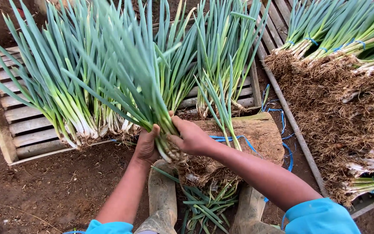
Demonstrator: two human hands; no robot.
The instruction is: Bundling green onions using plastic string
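Note:
Both my hands grip one bunch of green onions (139, 82) near its white base, the long green leaves fanning up and away from me. My left hand (147, 145) wraps the stalks from the left. My right hand (190, 136) closes on them from the right, just above the muddy roots (195, 167). The bunch hangs over a wooden block (260, 134) and my two muddy boots (163, 195).
More loose green onions (66, 99) lie on a wooden slatted pallet (22, 125) at the left. Tied bundles with tangled brown roots (338, 95) are stacked on another pallet at the right. Blue string (282, 130) trails over the block. Trimmed leaves (204, 208) litter the bare soil (57, 186).

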